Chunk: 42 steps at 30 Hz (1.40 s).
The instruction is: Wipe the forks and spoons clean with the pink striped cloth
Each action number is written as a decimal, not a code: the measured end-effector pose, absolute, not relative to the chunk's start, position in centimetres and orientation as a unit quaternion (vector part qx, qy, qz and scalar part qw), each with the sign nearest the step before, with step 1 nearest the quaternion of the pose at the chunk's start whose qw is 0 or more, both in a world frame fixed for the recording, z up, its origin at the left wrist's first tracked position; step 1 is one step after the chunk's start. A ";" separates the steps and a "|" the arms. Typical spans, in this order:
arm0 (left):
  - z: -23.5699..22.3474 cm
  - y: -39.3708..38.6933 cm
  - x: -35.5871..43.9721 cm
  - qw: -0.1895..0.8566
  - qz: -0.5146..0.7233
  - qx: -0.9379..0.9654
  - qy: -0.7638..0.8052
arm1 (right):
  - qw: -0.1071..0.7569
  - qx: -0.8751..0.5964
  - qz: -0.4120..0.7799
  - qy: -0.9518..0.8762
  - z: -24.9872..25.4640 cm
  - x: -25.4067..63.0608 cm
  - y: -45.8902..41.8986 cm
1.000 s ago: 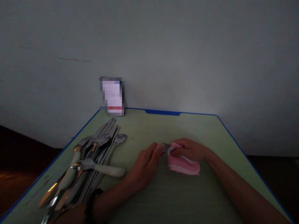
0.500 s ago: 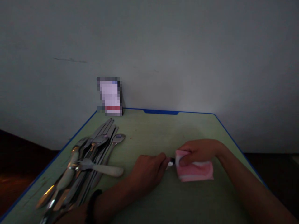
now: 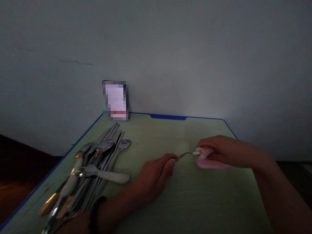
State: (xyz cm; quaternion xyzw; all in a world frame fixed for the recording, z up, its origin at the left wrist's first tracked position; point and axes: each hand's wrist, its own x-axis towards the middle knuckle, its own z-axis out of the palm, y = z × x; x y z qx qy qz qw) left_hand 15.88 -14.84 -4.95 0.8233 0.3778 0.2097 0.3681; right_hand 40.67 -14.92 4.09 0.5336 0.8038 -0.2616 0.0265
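Note:
My left hand (image 3: 157, 174) pinches the metal head end of a fork (image 3: 185, 154). The fork's curved metal part runs to the right, ending in a pale handle that shows only briefly before the cloth covers it. My right hand (image 3: 216, 150) is closed on a folded pink and white cloth (image 3: 212, 163), which is wrapped around the handle. Both hands are above the table, right of its middle. Left of my left forearm lies a heap of cutlery (image 3: 97, 162), with metal spoons, knives and a white-handled fork (image 3: 109, 176) on top.
The pale green folding table (image 3: 165, 133) has a blue edge and stands against a grey wall (image 3: 182, 58). At its back left corner a phone (image 3: 117, 100) leans on the wall, its screen blurred out. A dark band circles my left wrist.
My right hand and the cloth have shifted right and slightly away from me, baring more of the fork's metal between the hands. My left hand stays almost in place.

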 end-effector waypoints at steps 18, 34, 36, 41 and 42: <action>-5.4 -14.5 16.0 0.397 0.117 0.857 0.308 | 0.061 0.500 -0.236 0.831 3.5 37.7 -15.3; -4.8 -15.1 16.1 0.298 0.086 0.910 0.277 | 0.075 0.441 -0.303 0.842 1.4 35.6 -15.0; -5.0 -15.2 16.1 0.296 0.098 0.908 0.281 | 0.066 0.435 -0.308 0.843 1.2 35.6 -14.7; -5.0 -15.1 16.1 0.305 0.106 0.903 0.284 | 0.057 0.411 -0.309 0.856 0.5 35.7 -14.4; -5.0 -15.1 16.1 0.306 0.106 0.901 0.288 | 0.057 0.407 -0.309 0.858 0.4 35.7 -14.4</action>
